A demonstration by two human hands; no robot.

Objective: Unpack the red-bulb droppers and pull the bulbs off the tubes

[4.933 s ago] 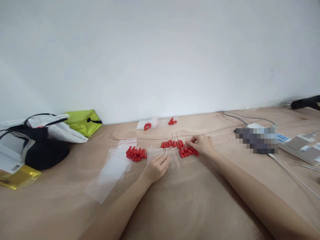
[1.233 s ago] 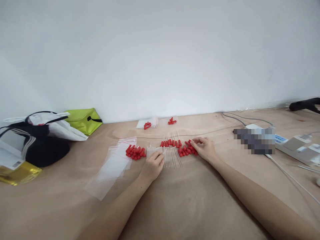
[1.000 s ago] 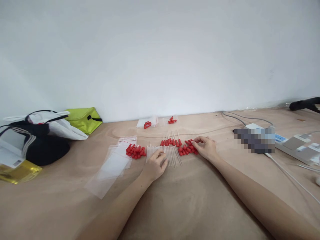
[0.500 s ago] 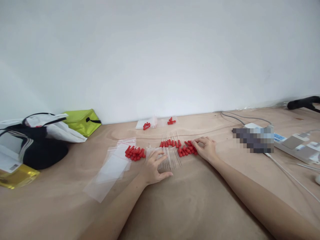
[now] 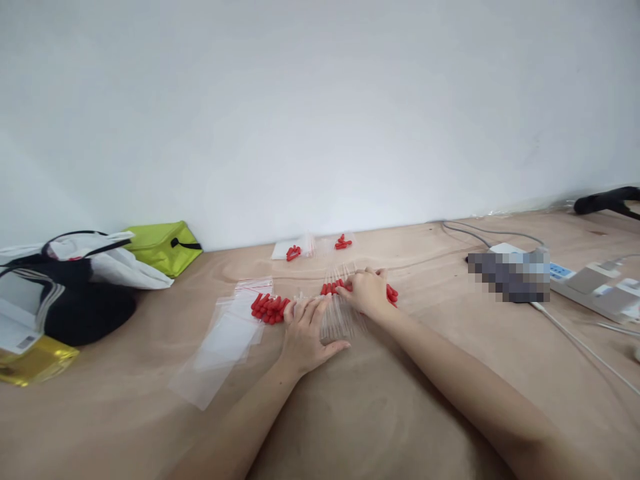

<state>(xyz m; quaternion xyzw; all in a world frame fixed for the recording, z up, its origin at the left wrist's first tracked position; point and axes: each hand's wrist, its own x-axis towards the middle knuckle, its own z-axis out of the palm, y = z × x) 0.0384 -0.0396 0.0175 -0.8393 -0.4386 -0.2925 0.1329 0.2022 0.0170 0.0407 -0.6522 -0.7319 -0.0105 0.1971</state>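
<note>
Slim clear glass tubes [image 5: 336, 321] lie side by side on the table, partly under my left hand [image 5: 306, 331]. That hand rests flat with fingers forward and thumb out to the right. My right hand [image 5: 369, 291] is closed, its thumb and fingertips pinching what looks like a red rubber bulb at the tubes' far end; the fingers mostly hide it. Beyond them is a row of droppers with red bulbs [image 5: 327, 289], tubes pointing away. Loose red bulbs [image 5: 270, 308] are heaped left of my left hand. More red bulbs [image 5: 393, 295] show past my right hand, partly covered.
Clear zip bags [image 5: 220, 353] lie at the left. Two bags with red bulbs [image 5: 293, 253] sit near the wall. A lime-green bag [image 5: 163, 247] and a black cap [image 5: 90, 300] are far left; a power strip [image 5: 590, 290] with cables is at right.
My right hand has moved left from the right-hand heap of red bulbs to the tubes' far end. My left hand has shifted slightly, staying on the tubes.
</note>
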